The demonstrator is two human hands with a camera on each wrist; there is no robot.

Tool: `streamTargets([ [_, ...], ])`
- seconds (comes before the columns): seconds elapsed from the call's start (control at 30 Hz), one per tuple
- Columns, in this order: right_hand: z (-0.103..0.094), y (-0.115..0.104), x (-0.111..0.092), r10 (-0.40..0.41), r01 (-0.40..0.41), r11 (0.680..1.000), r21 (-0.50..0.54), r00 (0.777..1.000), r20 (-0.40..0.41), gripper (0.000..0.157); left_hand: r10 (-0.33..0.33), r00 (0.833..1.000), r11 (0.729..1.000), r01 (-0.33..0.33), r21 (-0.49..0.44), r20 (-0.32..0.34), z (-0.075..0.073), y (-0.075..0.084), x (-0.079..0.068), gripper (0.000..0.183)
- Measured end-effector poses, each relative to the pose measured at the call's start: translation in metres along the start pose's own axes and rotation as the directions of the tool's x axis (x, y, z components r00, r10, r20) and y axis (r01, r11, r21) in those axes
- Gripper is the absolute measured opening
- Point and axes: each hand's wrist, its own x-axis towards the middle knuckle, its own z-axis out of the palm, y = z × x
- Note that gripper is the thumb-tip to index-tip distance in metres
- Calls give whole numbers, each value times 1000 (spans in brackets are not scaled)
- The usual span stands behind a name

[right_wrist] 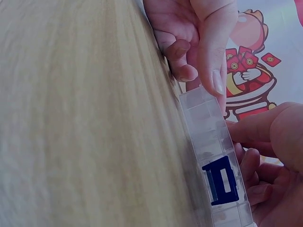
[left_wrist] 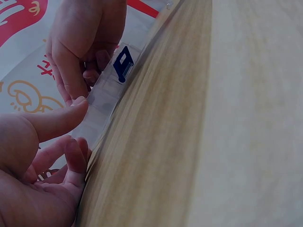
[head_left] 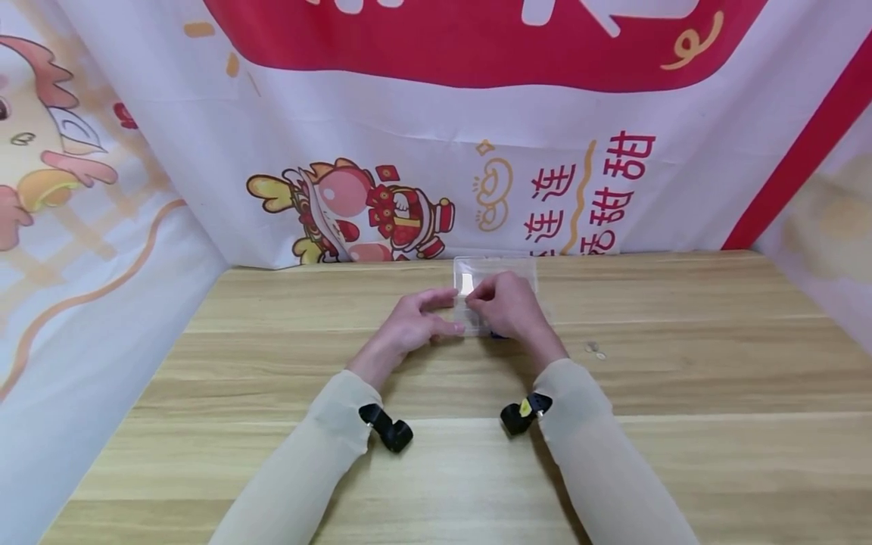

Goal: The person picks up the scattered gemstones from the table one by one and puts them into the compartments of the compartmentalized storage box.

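Two bare hands meet at a clear plastic compartment box [right_wrist: 207,125], and my remote feed has them working close together. On the right hand [head_left: 512,303] I have thumb and forefinger drawn together in a pinch over the left part of the box, with the other fingers curled in beside them; I cannot tell from any of my three views whether something small sits between the tips. On the left hand [head_left: 418,319] I read a loose, unclenched grip: thumb and forefinger stand apart at the box's left side, the thumb tip by its near left corner and the forefinger farther up that side.

Small partitioned cells show through the box's clear walls, and a dark blue latch [right_wrist: 220,164] with a slot in it sits on the side facing the person. The box lies right by the table's far edge, about midway between the two far corners. To its right and a little nearer the person, a few small pale discs [head_left: 592,347] lie on the wood-grain table [head_left: 436,484], just beyond the right forearm.

Both forearms come in from the table's near edge in cream sleeves [head_left: 300,454], each with a black wrist camera [head_left: 387,428]. Behind the far edge I see a white printed cloth [head_left: 422,129], carrying a red banner shape, red Chinese characters [head_left: 553,185] and a cartoon figure [head_left: 344,193].
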Motion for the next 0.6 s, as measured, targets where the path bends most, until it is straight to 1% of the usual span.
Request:
streamTargets([
  [0.17, 0, 1, 0, -12, 12, 1000, -19, 1000, 1, 16, -1, 1000, 1000, 2, 10, -5, 1, 0, -1, 65],
  [0.33, -1, 1, -1, -21, 21, 1000, -21, 1000, 2, 16, 1, 1000, 1000, -1, -1, -5, 0, 1, -2, 66],
  [0.6, 1, 2, -1, -32, 32, 999, -31, 999, 10, 18, -5, 1000, 1000, 5, 6, -6, -1, -1, -1, 67],
])
